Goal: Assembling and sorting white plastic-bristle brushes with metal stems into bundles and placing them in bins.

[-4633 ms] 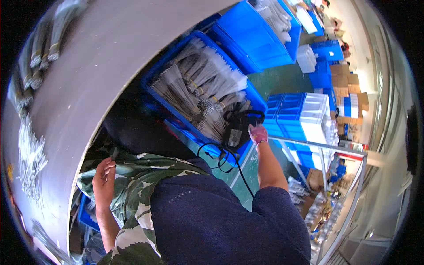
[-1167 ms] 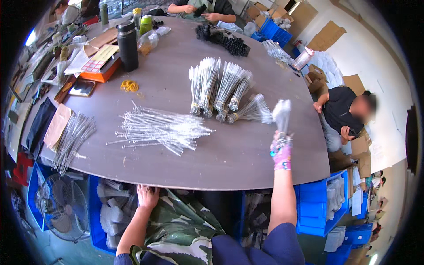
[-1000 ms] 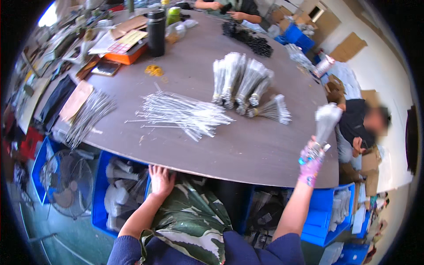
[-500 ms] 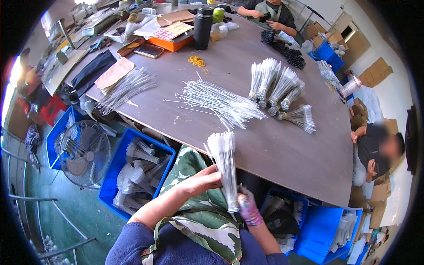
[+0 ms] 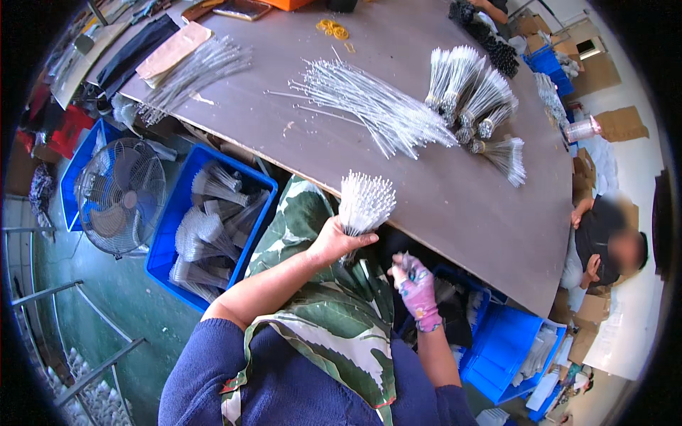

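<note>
My left hand (image 5: 339, 241) is closed round a bundle of thin wire brushes (image 5: 367, 202), held upright over my lap by the table's front edge. Their pale tips fan out above my fingers; the lower end is mostly hidden. To the right, apart from the bundle, is my right hand (image 5: 418, 295) in a pink patterned glove. Its fingers are curled, and whatever they may hold is too small to tell. Loose wire brushes (image 5: 376, 106) lie spread on the table beyond. Several tied bundles of brushes (image 5: 472, 92) stand or lie farther right.
On the brown table (image 5: 490, 234) are yellow rubber bands (image 5: 332, 29), a flat pinkish sheet (image 5: 174, 53) and more thin wires (image 5: 199, 74). Blue bins (image 5: 170, 213) with brush bundles stand below left; another blue bin (image 5: 490, 351) is at right. A fan (image 5: 121, 199) stands left. A person (image 5: 604, 238) sits right.
My view has tipped down toward the table's front edge. The bundle in my left hand now points its tips toward me, and my right hand has come away from its lower end.
</note>
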